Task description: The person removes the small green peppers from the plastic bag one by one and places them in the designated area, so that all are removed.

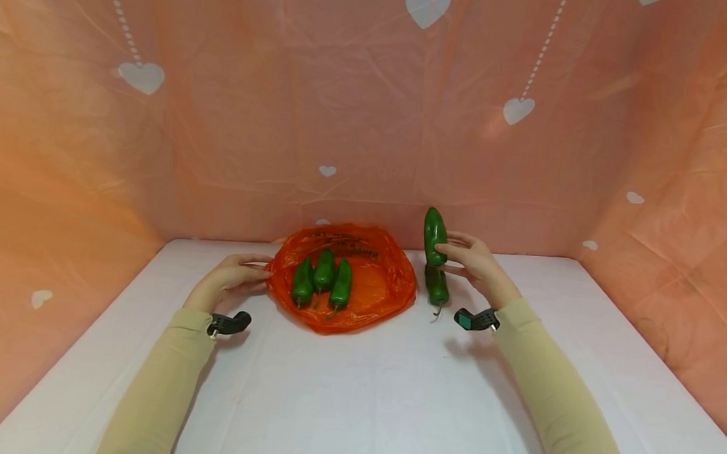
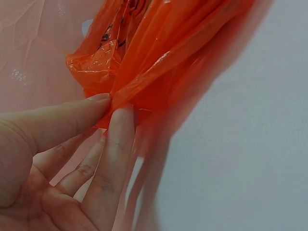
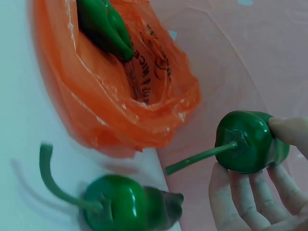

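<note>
An orange plastic bag (image 1: 371, 305) lies with its mouth spread wide on the table, dark lettering on its inner wall. Three green peppers (image 1: 324, 272) are inside it. My left hand (image 1: 233, 278) pinches the bag's left rim between thumb and finger, seen closely on the bag's edge (image 2: 139, 82) in the left wrist view. To the right of the bag, my right hand (image 1: 471, 263) holds a green pepper (image 3: 243, 139) raised above the table, its stem pointing back toward the wrist camera. Below that one, another green pepper (image 1: 437, 286) with a curved stem lies on the table.
The table (image 1: 338, 401) has a white cover. A pink-orange cloth (image 1: 360, 100) with white hearts hangs behind it and along both sides. Each wrist carries a black strap-on device (image 1: 230, 323).
</note>
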{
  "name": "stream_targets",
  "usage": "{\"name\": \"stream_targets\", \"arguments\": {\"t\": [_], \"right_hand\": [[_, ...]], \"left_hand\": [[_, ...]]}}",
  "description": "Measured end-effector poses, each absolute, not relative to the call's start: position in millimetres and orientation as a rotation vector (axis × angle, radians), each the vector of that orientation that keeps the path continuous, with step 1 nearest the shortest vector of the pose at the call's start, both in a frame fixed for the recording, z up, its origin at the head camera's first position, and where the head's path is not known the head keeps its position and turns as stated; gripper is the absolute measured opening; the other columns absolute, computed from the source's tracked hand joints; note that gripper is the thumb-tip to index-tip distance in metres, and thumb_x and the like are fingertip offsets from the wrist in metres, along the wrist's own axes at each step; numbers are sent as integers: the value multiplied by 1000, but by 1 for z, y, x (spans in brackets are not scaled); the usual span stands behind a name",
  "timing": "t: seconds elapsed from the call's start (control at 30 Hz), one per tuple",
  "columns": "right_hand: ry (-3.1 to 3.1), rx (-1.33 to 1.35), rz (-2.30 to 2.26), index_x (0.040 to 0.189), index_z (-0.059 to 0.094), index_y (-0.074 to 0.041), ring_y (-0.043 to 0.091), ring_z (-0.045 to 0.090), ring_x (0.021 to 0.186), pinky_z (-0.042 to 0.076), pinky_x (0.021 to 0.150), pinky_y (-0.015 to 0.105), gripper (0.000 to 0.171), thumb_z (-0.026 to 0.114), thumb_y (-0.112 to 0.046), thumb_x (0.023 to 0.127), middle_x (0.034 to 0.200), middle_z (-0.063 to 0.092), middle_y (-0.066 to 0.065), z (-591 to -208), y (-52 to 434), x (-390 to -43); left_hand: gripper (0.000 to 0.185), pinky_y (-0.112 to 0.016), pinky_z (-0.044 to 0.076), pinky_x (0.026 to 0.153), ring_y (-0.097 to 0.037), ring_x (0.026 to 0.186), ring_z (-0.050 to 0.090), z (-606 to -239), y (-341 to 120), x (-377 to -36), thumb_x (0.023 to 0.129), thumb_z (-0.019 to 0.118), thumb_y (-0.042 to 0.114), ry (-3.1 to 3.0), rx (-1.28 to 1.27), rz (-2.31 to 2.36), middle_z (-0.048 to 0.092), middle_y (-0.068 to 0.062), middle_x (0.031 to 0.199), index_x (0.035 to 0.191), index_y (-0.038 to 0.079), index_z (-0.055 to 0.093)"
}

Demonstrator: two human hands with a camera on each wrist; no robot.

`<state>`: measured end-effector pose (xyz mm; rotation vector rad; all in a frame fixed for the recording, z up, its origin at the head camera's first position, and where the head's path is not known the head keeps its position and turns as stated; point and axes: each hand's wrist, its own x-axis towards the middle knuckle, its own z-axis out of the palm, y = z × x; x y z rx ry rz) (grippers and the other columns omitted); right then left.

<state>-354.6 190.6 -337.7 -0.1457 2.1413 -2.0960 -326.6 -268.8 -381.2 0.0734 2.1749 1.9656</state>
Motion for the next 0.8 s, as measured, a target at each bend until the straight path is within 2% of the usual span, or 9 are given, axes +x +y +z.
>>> {"name": "stream_targets", "arguments": {"t": [0.27,0.57,0.8], "right_hand": [[2141,-161,-2102,145,32,0,14,62,93,44,98,49,62,64,-12,93,135,42,18,-341,215,-352],[2202,-114,-2014,148,25,1,14,58,99,47,96,43,67,62,-16,95,140,37,20,-344,236,-345],[2201,-86,-1982,148,21,4,12,60,92,45,97,44,70,62,-17,95,140,34,24,-346,244,-344]], "left_hand": [[49,-37,50,91,-26,102,64,-382,-270,-327,92,62,5,2149,131,1982,47,-25,131,136,-8,42],[49,-37,51,91,-27,102,64,-382,-270,-329,92,62,5,2170,108,1950,48,-24,130,136,-7,43],[50,-38,50,91,-26,100,65,-380,-270,-332,92,63,6,2200,78,1906,51,-24,128,136,-5,44]]}}
